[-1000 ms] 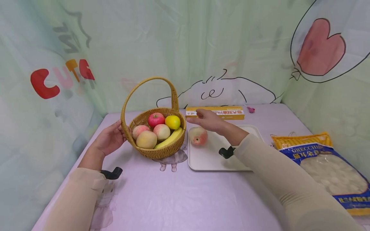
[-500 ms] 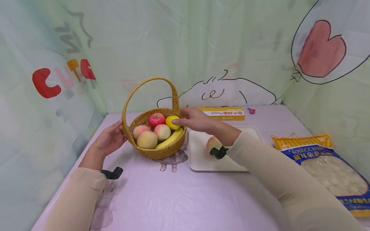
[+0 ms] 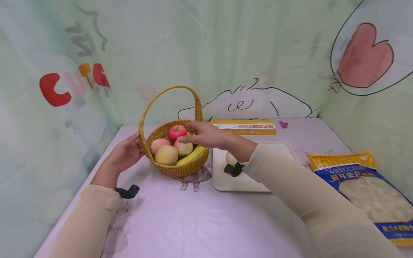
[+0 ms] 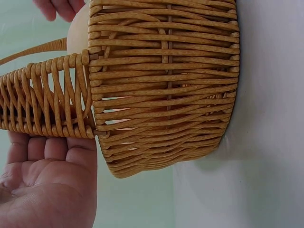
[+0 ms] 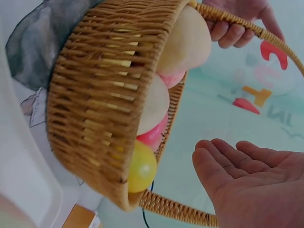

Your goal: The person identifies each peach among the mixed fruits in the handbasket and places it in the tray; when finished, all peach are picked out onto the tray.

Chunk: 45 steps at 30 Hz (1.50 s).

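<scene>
A wicker basket point(image 3: 185, 170) holds a red apple point(image 3: 176, 132), several peaches, a banana point(image 3: 193, 155) and a yellow fruit point(image 5: 142, 167). At the left base of its tall handle point(image 3: 142, 123), my left hand point(image 3: 124, 154) grips with curled fingers; the left wrist view shows that palm point(image 4: 50, 190) against the handle's woven side. Over the basket's right part hovers my right hand point(image 3: 209, 135), its fingers extended and nothing in them. In the right wrist view this hand point(image 5: 259, 183) is beside the basket opening, apart from the fruit.
To the right of the basket lies a white tray point(image 3: 277, 154) with a peach point(image 3: 229, 158), partly hidden by the right wrist. Behind stands a yellow pasta box point(image 3: 264, 132), with a small pink item point(image 3: 284, 124) beside it. A large pasta bag point(image 3: 371, 193) lies far right.
My right hand has moved left, from above the tray's edge to above the basket's fruit. The peach on the tray has shifted rightward. My left hand stays at the handle.
</scene>
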Each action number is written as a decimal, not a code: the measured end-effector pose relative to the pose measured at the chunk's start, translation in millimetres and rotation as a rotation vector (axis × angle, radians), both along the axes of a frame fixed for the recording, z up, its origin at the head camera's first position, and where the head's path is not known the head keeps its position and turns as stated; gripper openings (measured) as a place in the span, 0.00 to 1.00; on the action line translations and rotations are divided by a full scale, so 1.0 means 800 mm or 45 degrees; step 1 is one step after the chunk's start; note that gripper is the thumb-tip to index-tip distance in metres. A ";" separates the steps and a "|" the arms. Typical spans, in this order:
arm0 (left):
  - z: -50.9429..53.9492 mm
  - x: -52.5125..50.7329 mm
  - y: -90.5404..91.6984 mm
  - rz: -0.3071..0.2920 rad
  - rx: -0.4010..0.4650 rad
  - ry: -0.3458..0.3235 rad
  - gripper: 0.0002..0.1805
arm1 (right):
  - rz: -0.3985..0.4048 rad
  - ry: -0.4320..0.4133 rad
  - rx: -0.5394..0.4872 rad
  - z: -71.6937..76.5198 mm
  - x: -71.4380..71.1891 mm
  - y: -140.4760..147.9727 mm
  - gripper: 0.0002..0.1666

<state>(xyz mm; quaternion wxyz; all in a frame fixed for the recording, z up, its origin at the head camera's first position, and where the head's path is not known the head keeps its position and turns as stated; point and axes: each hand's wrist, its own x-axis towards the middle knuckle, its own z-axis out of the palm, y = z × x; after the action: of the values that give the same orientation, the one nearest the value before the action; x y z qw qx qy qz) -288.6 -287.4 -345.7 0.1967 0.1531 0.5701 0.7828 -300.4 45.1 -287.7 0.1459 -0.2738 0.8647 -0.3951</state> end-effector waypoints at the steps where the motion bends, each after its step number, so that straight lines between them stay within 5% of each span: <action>1: 0.000 0.000 0.000 0.008 -0.004 -0.003 0.20 | 0.007 0.001 -0.001 0.000 0.000 -0.003 0.45; 12: -0.001 -0.004 0.001 0.027 -0.005 -0.008 0.18 | 0.085 -0.026 0.064 0.005 -0.005 -0.033 0.46; 19: 0.000 -0.005 -0.002 0.044 -0.012 -0.014 0.16 | 0.213 0.014 0.156 0.007 -0.019 -0.055 0.26; 34: -0.002 -0.007 0.002 0.066 -0.062 -0.039 0.17 | 0.293 0.082 0.464 -0.002 -0.036 -0.098 0.42; 45: -0.002 -0.008 0.000 0.084 -0.066 -0.043 0.17 | 0.362 0.066 0.556 -0.009 -0.047 -0.115 0.42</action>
<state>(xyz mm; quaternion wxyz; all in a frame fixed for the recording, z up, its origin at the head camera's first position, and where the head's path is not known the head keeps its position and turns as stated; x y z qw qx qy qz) -295.2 -287.5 -347.4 0.1843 0.1157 0.5915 0.7764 -338.0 -46.8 -294.8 0.2334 -0.3644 0.8858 -0.1674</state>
